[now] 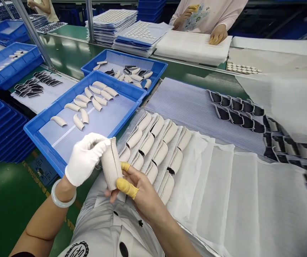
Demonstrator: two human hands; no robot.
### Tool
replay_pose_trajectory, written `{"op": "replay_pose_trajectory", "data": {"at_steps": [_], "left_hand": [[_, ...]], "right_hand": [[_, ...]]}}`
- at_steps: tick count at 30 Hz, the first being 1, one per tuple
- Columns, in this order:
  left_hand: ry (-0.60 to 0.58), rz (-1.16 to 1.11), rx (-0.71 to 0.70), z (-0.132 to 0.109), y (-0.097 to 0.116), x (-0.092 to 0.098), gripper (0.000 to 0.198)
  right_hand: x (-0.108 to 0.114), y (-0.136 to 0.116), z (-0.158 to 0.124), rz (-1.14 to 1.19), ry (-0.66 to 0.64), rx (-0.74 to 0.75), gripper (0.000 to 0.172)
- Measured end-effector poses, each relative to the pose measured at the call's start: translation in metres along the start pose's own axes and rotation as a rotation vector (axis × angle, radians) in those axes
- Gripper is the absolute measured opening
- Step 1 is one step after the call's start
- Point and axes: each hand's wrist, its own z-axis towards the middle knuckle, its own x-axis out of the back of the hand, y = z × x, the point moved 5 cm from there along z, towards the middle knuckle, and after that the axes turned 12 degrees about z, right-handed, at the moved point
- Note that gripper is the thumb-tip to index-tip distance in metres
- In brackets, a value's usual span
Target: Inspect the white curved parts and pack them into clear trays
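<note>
Between my hands, above my lap, is a beige ribbed curved cover piece (111, 166) with a dark seam line, held roughly upright. My left hand (85, 157), in a white glove, pinches its top edge. Yellow finger cots cover the thumb and a fingertip of my right hand (139, 187), which grips its lower right side. Just right of my hands, rows of similar beige pieces (160, 153) lie on a tray lined with thin white sheet (223, 185). Behind my left hand stands a blue tray (59, 151) holding several smaller curved beige pieces (82, 103).
Another blue tray (157, 67) with beige and dark pieces sits behind the first. Dark-lined pieces (236, 110) lie in rows at right. Stacked blue trays (3, 128) stand at left, near a metal post (32, 32). Across the bench, a co-worker's hand (218, 34) rests on white sheets.
</note>
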Motion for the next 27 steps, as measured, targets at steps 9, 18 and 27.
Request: {"op": "replay_pose_trajectory", "data": {"at_steps": [9,18,27], "left_hand": [[-0.165,-0.200,0.120,-0.005,0.008,-0.011,0.034],[-0.155,-0.154,0.087,-0.005,0.009,-0.010,0.037],[-0.112,0.160,0.006,-0.013,0.023,-0.010,0.049]], "right_hand": [[-0.010,0.001,-0.008,0.188,-0.124,-0.016,0.043],[-0.011,-0.002,-0.011,0.250,-0.131,-0.012,0.043],[-0.004,-0.009,-0.010,0.095,-0.031,0.087,0.052]]}}
